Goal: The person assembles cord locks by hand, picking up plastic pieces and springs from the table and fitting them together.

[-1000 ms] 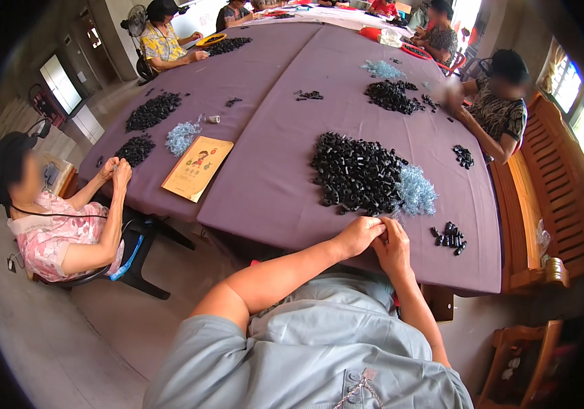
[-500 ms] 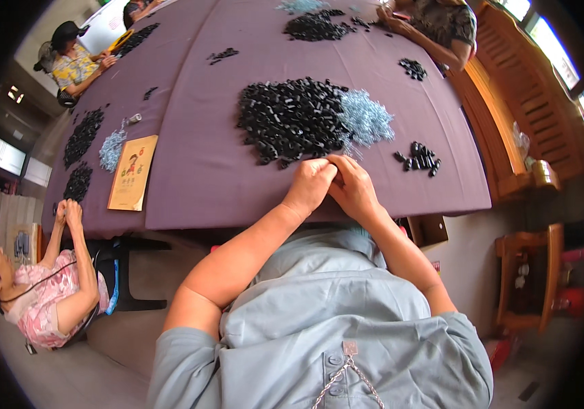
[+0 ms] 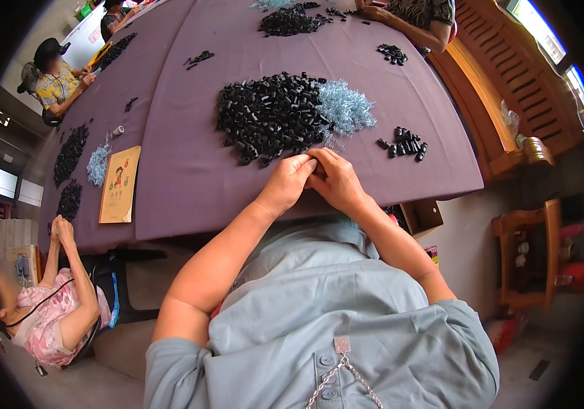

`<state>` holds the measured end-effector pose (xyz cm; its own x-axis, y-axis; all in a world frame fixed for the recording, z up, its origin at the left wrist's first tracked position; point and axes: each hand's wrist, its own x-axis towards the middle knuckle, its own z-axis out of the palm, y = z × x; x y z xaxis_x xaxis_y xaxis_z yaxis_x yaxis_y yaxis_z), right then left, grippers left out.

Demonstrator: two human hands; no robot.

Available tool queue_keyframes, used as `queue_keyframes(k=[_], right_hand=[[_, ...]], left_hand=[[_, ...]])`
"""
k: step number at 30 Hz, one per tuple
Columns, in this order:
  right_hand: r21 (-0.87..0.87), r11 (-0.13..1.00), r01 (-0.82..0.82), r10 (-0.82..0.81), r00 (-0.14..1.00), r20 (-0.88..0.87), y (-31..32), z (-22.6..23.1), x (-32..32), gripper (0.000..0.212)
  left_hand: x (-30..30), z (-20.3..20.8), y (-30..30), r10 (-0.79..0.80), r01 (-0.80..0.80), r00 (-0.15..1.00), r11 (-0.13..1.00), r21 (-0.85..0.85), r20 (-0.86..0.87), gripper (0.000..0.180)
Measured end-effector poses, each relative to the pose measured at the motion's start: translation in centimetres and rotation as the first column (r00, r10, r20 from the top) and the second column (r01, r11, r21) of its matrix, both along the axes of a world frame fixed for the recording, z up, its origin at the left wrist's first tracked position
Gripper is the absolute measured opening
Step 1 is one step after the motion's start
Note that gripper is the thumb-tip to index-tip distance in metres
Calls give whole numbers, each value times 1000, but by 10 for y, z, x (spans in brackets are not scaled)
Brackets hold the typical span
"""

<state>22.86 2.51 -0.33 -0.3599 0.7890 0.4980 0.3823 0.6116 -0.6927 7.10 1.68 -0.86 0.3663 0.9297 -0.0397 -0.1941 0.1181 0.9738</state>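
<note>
My left hand [image 3: 288,180] and my right hand [image 3: 339,180] meet over the near edge of the purple-covered table, fingers pinched together. Whatever they hold is hidden by the fingers. Just beyond them lies a large heap of small black tube-shaped parts [image 3: 264,114]. A pile of fine light-blue spring-like pieces [image 3: 348,106] touches the heap's right side, with a few strays near my fingertips. Right of my hands, a small group of black parts [image 3: 405,144] lies apart from the heap.
A yellowish booklet [image 3: 120,185] lies to the left, beside another light-blue pile [image 3: 98,165] and black heaps [image 3: 71,155]. A person in pink [image 3: 56,307] works at the left edge; others sit at the far side. A wooden bench [image 3: 510,68] stands along the right.
The whole view has shifted slightly, so the table's things appear further left. My hands stay together, fingers still pinched, with only a slight change in pose.
</note>
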Motion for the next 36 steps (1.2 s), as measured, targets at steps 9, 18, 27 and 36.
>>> queue_keyframes(k=[9,18,27,36], right_hand=[[39,999,-19,18,1000,25,6,-2,1,40],[18,1000,-12,12,1000,-1,-1,7,-3,39],[-21,953,302,-299,927,-229,25,26,41,16],[-59,752,657,-657,754,24,50,23,138,24]], left_hand=[[3,-4,8,76,-66,988,995,78,-132,27],[-11,-5,-4,35,-35,999,999,-4,-38,34],[-25,-4,-10,194,-189,943,981,-44,269,46],[-26,-3,-12,282,-268,898,959,-87,337,44]])
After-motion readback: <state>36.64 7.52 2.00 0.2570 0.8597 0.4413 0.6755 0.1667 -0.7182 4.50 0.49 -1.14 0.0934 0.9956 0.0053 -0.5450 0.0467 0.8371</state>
